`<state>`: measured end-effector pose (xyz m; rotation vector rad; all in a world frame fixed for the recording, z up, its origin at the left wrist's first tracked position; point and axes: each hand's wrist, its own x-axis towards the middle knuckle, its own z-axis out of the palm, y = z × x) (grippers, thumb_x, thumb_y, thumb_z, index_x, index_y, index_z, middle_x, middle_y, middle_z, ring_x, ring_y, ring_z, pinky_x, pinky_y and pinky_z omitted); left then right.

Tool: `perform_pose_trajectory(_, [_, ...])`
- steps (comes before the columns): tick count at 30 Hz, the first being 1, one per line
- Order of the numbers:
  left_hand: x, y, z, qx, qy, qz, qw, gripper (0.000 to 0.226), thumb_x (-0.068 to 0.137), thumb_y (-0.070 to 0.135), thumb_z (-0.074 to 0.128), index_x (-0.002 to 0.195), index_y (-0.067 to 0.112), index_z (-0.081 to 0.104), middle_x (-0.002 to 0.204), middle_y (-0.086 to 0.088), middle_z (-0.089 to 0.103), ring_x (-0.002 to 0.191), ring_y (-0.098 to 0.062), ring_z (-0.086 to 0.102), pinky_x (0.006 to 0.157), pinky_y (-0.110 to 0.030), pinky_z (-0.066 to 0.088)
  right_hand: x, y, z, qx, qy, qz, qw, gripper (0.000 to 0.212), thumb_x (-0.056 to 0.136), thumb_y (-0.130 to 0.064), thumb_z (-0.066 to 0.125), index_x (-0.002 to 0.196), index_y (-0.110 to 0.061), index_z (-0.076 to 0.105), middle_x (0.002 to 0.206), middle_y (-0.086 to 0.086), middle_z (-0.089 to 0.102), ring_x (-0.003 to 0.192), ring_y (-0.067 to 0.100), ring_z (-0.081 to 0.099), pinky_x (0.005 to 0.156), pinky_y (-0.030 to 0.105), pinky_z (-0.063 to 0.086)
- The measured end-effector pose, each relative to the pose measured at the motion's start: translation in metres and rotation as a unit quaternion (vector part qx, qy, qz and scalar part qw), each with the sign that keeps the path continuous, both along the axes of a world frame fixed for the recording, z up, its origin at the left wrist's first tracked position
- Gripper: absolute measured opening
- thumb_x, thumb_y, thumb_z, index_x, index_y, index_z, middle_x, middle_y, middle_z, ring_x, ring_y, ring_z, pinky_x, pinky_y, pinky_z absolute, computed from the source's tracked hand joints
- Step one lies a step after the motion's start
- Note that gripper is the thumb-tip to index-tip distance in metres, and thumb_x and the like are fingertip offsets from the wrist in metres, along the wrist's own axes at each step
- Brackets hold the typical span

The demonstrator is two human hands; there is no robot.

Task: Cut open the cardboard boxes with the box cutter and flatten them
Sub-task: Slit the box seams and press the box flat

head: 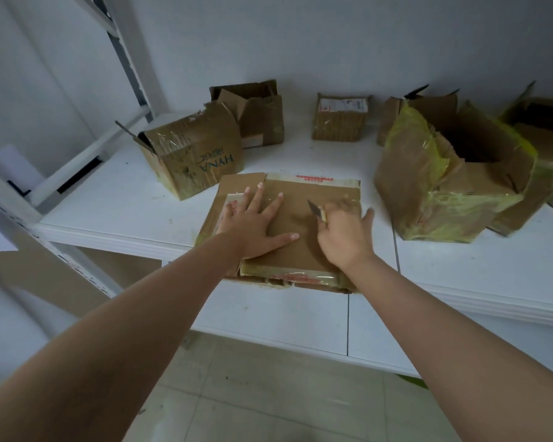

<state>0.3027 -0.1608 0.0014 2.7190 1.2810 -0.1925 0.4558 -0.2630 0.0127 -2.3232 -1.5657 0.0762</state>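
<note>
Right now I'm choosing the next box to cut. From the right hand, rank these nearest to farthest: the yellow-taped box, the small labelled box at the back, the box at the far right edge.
1. Yellow-taped box, just right of the right hand.
2. Small labelled box, straight behind, by the wall.
3. Far-right box, at the picture's edge.

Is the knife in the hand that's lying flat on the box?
No, the flat left hand only presses the box; the right hand holds the knife.
</note>
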Motion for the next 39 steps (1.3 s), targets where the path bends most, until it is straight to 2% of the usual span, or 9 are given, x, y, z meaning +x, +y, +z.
perform_pose_trajectory(4, [-0.012, 0.010, 0.013, -0.042, -0.110, -0.022, 0.993, 0.081, 0.086, 0.074, 0.031, 0.149, 0.043, -0.010, 0.158, -0.002, -0.024, 0.145, -0.025, -0.021, 0.116, -0.056, -0.002, 0.005, 0.018, 0.007, 0.003, -0.122, -0.025, 0.992, 0.043, 0.094, -0.021, 0.037, 0.137, -0.017, 0.042, 0.155, 0.008, 0.024, 0.146, 0.027, 0.002, 0.109, 0.064, -0.006])
perform_pose_trajectory(8, [-0.022, 0.025, 0.004, 0.005, -0.056, -0.029, 0.998, 0.087, 0.078, 0.083, 0.020, 0.146, 0.044, -0.017, 0.156, -0.002, -0.027, 0.143, -0.028, -0.025, 0.113, -0.061, -0.006, 0.009, 0.030, -0.008, -0.079, -0.122, -0.002, 0.989, 0.057, 0.098, -0.039, 0.029, 0.150, -0.031, 0.009, 0.159, 0.000, -0.014, 0.143, 0.028, -0.024, 0.104, 0.069, -0.012])
perform_pose_trajectory(11, [-0.023, 0.028, -0.016, 0.037, -0.030, -0.032, 0.998, 0.089, 0.072, 0.088, 0.012, 0.143, 0.047, -0.022, 0.155, 0.000, -0.031, 0.141, -0.030, -0.029, 0.109, -0.067, -0.006, 0.007, 0.033, -0.027, -0.120, -0.079, 0.011, 0.990, 0.060, 0.097, -0.048, 0.026, 0.149, -0.041, -0.003, 0.157, -0.005, -0.023, 0.142, 0.026, -0.026, 0.106, 0.071, -0.007])
perform_pose_trajectory(22, [-0.018, 0.031, -0.032, 0.022, -0.010, -0.028, 0.999, 0.087, 0.072, 0.088, 0.006, 0.146, 0.047, -0.011, 0.160, 0.006, -0.013, 0.146, -0.031, -0.015, 0.106, -0.071, 0.000, 0.007, 0.042, -0.038, -0.149, -0.041, 0.007, 0.988, 0.055, 0.097, -0.045, 0.025, 0.149, -0.042, 0.005, 0.160, -0.005, -0.002, 0.147, 0.025, -0.007, 0.112, 0.064, 0.006])
perform_pose_trajectory(25, [-0.019, 0.030, -0.031, 0.054, -0.054, -0.029, 0.997, 0.081, 0.078, 0.082, 0.014, 0.148, 0.044, 0.002, 0.160, 0.003, 0.005, 0.147, -0.032, -0.003, 0.108, -0.069, 0.006, 0.004, 0.039, -0.039, -0.099, -0.055, -0.010, 0.994, 0.052, 0.097, -0.036, 0.032, 0.148, -0.031, 0.022, 0.158, 0.000, 0.015, 0.147, 0.026, 0.005, 0.112, 0.061, 0.012])
perform_pose_trajectory(28, [-0.022, 0.026, -0.031, 0.081, -0.115, -0.025, 0.990, 0.069, 0.086, 0.064, 0.032, 0.148, 0.035, 0.022, 0.155, -0.003, 0.024, 0.146, -0.031, 0.009, 0.113, -0.059, 0.016, -0.001, 0.033, -0.040, 0.011, -0.079, -0.016, 0.997, 0.036, 0.095, -0.022, 0.042, 0.128, -0.011, 0.052, 0.141, 0.013, 0.047, 0.136, 0.032, 0.033, 0.111, 0.049, 0.025])
perform_pose_trajectory(30, [-0.026, 0.023, -0.031, 0.098, -0.142, -0.017, 0.985, 0.066, 0.085, 0.056, 0.034, 0.145, 0.029, 0.032, 0.150, -0.005, 0.034, 0.144, -0.029, 0.017, 0.113, -0.053, 0.022, -0.001, 0.028, -0.038, 0.046, -0.058, -0.003, 0.997, 0.031, 0.094, -0.015, 0.043, 0.120, -0.005, 0.058, 0.132, 0.016, 0.054, 0.131, 0.033, 0.039, 0.109, 0.043, 0.031])
perform_pose_trajectory(36, [-0.033, 0.031, -0.011, -0.050, -0.122, -0.021, 0.991, 0.069, 0.091, 0.053, 0.046, 0.151, 0.032, 0.018, 0.160, 0.001, 0.010, 0.148, -0.023, -0.002, 0.118, -0.050, 0.006, -0.002, 0.011, -0.025, -0.029, -0.039, -0.035, 0.998, 0.035, 0.095, -0.018, 0.044, 0.129, -0.013, 0.052, 0.142, 0.009, 0.043, 0.138, 0.027, 0.026, 0.110, 0.047, 0.028])
perform_pose_trajectory(39, [-0.047, 0.031, -0.002, -0.042, -0.148, 0.036, 0.987, 0.089, 0.083, 0.066, 0.051, 0.152, 0.028, 0.009, 0.161, -0.002, 0.001, 0.147, -0.023, -0.008, 0.114, -0.058, 0.006, -0.009, 0.003, -0.031, -0.074, -0.022, -0.071, 0.995, 0.042, 0.095, -0.023, 0.041, 0.136, -0.012, 0.040, 0.148, 0.013, 0.031, 0.143, 0.030, 0.016, 0.109, 0.051, 0.029])
